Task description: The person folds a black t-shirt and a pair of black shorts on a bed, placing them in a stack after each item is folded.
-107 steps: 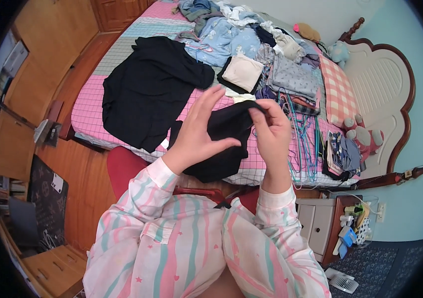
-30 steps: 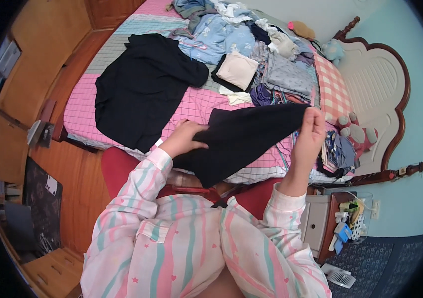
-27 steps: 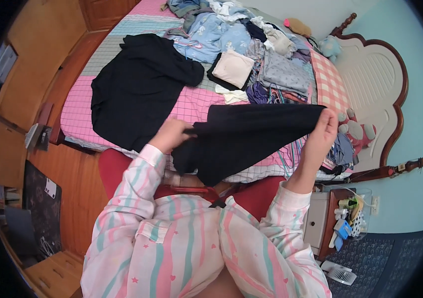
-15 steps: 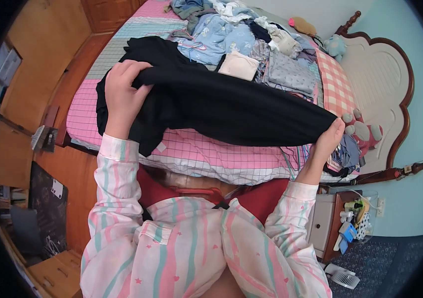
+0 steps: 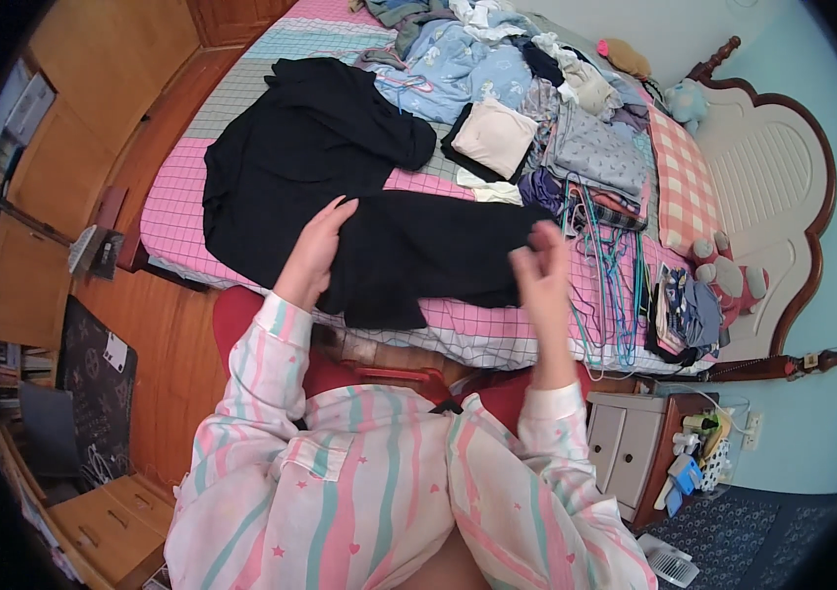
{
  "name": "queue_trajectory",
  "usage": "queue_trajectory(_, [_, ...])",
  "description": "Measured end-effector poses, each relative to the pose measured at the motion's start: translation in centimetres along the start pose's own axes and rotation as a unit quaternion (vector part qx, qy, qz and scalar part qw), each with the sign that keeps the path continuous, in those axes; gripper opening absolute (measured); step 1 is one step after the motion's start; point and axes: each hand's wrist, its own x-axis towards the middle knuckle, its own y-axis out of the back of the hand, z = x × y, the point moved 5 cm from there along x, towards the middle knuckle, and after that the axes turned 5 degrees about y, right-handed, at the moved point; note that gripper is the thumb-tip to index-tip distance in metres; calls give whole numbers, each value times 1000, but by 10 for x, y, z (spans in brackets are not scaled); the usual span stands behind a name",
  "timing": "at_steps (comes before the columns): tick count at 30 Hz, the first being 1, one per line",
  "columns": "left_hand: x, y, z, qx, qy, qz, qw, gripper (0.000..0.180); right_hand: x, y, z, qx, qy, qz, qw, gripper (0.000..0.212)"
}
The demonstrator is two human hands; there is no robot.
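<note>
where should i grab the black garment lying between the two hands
Probably its right end, pinched from the right between thumb and fingers: the black garment lies stretched out sideways on the bed, and the right hand is already open at that end.

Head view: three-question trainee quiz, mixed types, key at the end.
1. Which hand is nearer the plastic hangers?
2. True or false: the nearest black garment is held up in the air.
3. Where is the checked pillow? (a) beside the headboard; (b) on the floor; (c) on the nightstand.

Key: 1. The right hand. 2. False; it lies spread on the bed. 3. (a).
</note>
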Motion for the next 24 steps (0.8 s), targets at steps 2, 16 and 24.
queue_trajectory(2, [-1, -12, -5, -30, 18, -8, 999, 41, -28, -49, -38, -48, 69, -86, 993, 57])
queue_trajectory(16, [-50, -65, 20, -17, -25, -182, 983, 57, -51, -93, -55, -81, 110, -93, 986, 55])
queue_trajectory(24, [-53, -45, 60, 248, -174, -114, 946, 61, -27, -22, -9, -121, -14, -111, 986, 34])
